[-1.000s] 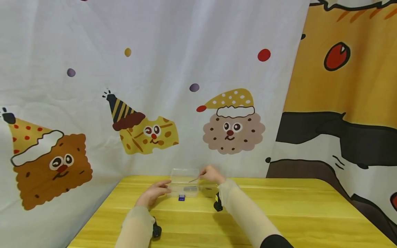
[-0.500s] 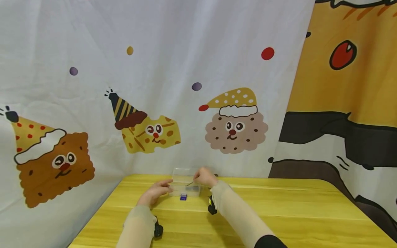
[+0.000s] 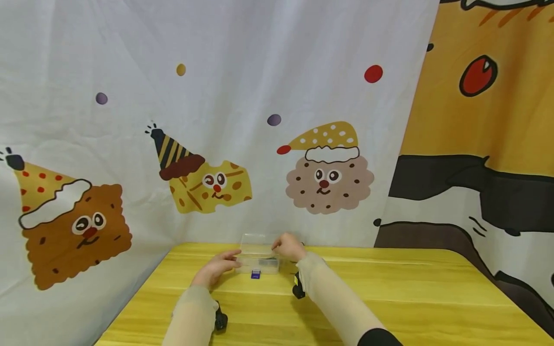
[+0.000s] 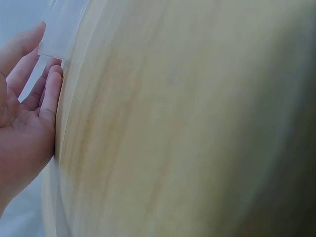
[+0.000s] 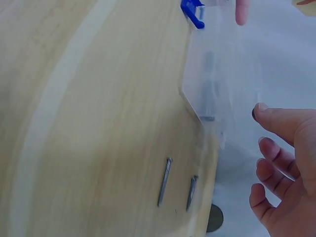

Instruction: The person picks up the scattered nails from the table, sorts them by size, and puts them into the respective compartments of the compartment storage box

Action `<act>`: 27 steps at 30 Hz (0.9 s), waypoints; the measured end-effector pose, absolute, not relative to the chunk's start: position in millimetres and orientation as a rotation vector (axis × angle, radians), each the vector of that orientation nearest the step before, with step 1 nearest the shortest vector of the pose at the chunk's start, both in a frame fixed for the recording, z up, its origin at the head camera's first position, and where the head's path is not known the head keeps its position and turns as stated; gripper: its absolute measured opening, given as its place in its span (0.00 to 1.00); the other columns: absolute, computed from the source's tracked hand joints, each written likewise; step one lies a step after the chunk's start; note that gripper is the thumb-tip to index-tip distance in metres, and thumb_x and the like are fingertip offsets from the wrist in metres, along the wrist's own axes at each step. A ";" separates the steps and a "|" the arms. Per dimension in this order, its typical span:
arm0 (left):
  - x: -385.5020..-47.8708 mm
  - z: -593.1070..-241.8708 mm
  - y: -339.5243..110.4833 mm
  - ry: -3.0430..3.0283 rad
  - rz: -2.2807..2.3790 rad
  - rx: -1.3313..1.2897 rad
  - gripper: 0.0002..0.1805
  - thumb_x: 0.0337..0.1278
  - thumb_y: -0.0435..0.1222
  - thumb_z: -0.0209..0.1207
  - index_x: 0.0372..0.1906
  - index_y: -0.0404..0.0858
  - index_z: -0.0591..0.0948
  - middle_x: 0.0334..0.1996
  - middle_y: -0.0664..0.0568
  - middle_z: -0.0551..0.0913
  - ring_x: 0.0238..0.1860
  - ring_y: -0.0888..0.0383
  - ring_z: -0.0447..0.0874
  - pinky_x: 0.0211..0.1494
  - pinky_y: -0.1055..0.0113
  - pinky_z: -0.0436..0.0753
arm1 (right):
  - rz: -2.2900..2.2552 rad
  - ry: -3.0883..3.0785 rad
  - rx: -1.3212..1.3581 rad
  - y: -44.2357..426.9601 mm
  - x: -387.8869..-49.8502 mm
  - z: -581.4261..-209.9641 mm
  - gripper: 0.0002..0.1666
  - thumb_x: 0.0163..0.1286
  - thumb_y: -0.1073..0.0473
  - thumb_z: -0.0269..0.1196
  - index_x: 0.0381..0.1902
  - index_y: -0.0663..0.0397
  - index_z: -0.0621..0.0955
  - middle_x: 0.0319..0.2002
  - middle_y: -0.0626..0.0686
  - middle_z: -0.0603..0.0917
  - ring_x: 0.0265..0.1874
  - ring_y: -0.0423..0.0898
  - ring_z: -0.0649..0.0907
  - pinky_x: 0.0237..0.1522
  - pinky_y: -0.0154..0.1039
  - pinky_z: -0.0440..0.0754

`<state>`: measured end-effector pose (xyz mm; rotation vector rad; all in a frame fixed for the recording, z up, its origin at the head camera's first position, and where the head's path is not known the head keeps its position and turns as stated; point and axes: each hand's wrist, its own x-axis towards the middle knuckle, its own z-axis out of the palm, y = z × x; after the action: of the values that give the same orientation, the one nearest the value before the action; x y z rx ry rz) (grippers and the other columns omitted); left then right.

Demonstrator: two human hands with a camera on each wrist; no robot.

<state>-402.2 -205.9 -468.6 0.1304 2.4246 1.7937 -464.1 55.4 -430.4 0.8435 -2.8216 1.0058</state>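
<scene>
A clear plastic box (image 3: 245,265) stands at the table's far edge, its see-through lid (image 3: 252,244) raised against the curtain. My left hand (image 3: 217,269) grips the box's left end with thumb and fingers. At the other end, my right hand (image 3: 290,247) hovers by the lid with its fingers loosely curled. Something slim and grey (image 5: 208,118) lies inside the box, partly blurred by the plastic. A small dark spot shows at one right fingertip; what it is stays unclear. Two grey nails, one nearer (image 5: 165,182) and one farther (image 5: 192,192), lie right of the box.
A blue latch (image 3: 256,274) sits at the box's front. The wood-grain table (image 3: 415,288) stretches toward me and to the right. Behind it hangs a white curtain (image 3: 225,72) with cartoon prints. A black wrist camera (image 3: 298,288) is strapped to the right wrist.
The right hand brought a thin nail leftward over the box, then drew back slightly to the right. The nail no longer shows at its fingers. The left hand stays at the box.
</scene>
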 end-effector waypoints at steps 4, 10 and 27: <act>-404.3 -469.6 -205.5 2.408 1.817 0.134 0.32 0.61 0.33 0.61 0.70 0.34 0.67 0.63 0.33 0.66 0.64 0.38 0.63 0.67 0.42 0.63 | 1.037 -2.808 0.826 69.4 -463.1 -426.0 0.08 0.65 0.66 0.63 0.39 0.63 0.88 0.38 0.53 0.86 0.40 0.51 0.83 0.41 0.46 0.83; -406.1 -471.1 -206.9 2.432 1.813 0.127 0.32 0.61 0.31 0.61 0.70 0.32 0.67 0.62 0.31 0.66 0.63 0.37 0.64 0.66 0.42 0.63 | 1.129 -2.791 0.777 94.7 -458.7 -420.6 0.09 0.65 0.66 0.64 0.39 0.67 0.87 0.37 0.56 0.86 0.35 0.53 0.83 0.33 0.42 0.81; -405.8 -470.6 -205.9 2.428 1.812 0.151 0.33 0.59 0.30 0.61 0.69 0.29 0.66 0.61 0.31 0.67 0.60 0.39 0.66 0.66 0.44 0.65 | 1.326 -2.754 0.680 161.0 -434.8 -440.8 0.10 0.67 0.68 0.61 0.42 0.70 0.85 0.46 0.63 0.84 0.52 0.60 0.80 0.54 0.52 0.78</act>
<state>-405.8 -205.9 -470.6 0.1507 2.4276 1.8122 -434.8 161.0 -440.8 0.6802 -2.7540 1.3258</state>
